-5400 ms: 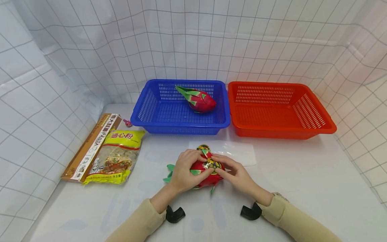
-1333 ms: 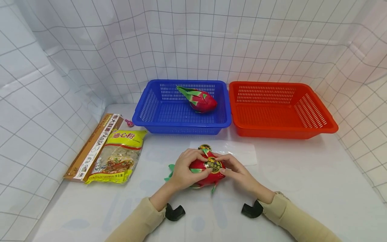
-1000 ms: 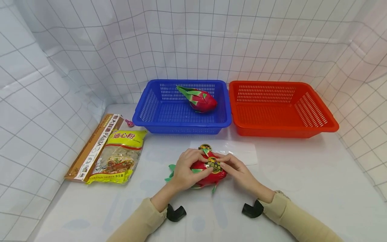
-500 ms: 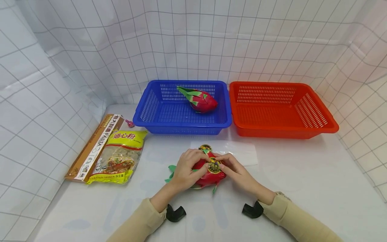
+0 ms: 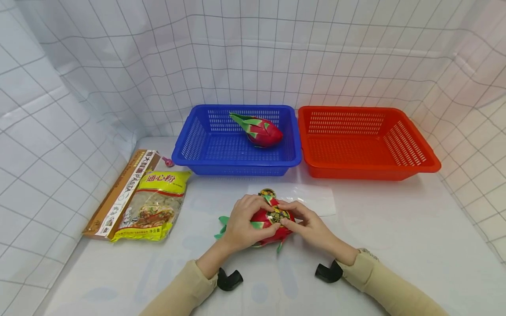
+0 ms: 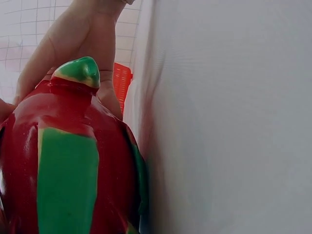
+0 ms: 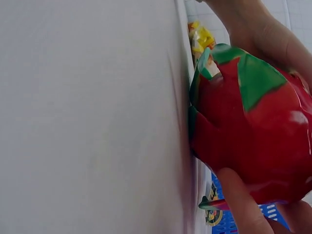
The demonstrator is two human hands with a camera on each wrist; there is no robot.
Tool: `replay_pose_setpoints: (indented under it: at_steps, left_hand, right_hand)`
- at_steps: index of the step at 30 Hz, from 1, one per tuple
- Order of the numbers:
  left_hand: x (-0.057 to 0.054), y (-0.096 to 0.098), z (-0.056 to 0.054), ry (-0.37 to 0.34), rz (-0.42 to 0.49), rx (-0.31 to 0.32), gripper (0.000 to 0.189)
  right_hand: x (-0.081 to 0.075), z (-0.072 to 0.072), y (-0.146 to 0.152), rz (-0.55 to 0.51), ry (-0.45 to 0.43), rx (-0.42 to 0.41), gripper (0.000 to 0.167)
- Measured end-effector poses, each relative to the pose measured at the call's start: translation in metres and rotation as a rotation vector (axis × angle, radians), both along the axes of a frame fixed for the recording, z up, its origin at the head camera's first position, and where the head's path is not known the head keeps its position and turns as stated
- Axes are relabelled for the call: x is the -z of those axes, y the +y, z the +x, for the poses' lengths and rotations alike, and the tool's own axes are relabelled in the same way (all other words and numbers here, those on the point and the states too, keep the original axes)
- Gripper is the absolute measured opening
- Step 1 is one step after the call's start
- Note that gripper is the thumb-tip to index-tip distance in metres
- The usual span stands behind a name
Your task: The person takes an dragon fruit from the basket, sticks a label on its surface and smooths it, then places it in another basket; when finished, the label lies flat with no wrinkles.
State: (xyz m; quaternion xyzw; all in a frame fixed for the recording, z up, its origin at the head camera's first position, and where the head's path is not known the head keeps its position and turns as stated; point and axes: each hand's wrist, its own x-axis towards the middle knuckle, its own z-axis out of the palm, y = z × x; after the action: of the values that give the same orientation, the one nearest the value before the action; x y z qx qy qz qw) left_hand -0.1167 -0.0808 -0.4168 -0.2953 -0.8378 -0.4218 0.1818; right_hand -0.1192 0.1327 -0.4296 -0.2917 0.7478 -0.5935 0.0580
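A red toy dragon fruit (image 5: pixel 272 238) with green-tipped scales lies on its side on the white table, its leafy end to the left. My left hand (image 5: pixel 241 223) holds it from the left, thumb in front and fingers over the top. From the right, my right hand (image 5: pixel 315 230) holds its other end, thumb and forefinger on a round black-and-gold sticker (image 5: pixel 278 215) on the fruit's upper side. The fingertips partly cover this sticker. Close up, the shiny dragon fruit (image 7: pixel 253 131) fills much of the right wrist view, with right-hand fingers (image 7: pixel 239 201) against it.
Behind are a blue basket (image 5: pixel 237 169) with another dragon fruit (image 5: pixel 262 133) and a red basket (image 5: pixel 371 172). A clear sheet (image 5: pixel 314 199) with a round sticker (image 5: pixel 267 192) lies behind the hands. Left are a pasta box (image 5: pixel 118 193), a macaroni bag (image 5: pixel 154 208) and a lollipop (image 5: pixel 168 162).
The right thumb has shifted slightly left onto the sticker, and the left thumb has moved slightly down and right. The dragon fruit stays in place between both hands.
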Motion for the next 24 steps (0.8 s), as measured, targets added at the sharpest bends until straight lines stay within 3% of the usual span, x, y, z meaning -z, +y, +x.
replay_pose_setpoints:
  at_steps: [7, 13, 19, 24]
  left_hand:
    - [-0.001, -0.002, 0.000, -0.035, 0.020, 0.031, 0.026]
    - [-0.002, -0.003, 0.001, -0.130, 0.105, 0.066, 0.017]
    - [-0.007, -0.002, 0.002, -0.235, 0.217, 0.089, 0.014]
    - [-0.018, -0.002, 0.006, -0.289, 0.237, 0.056, 0.011]
  right_hand:
    - [0.001, -0.001, 0.008, -0.006, -0.008, -0.086, 0.038]
    - [0.001, -0.003, 0.013, -0.025, -0.043, -0.141, 0.039]
    - [0.000, -0.005, 0.015, -0.039, -0.081, -0.144, 0.034]
    - [0.003, -0.007, 0.014, -0.064, -0.069, -0.141, 0.030]
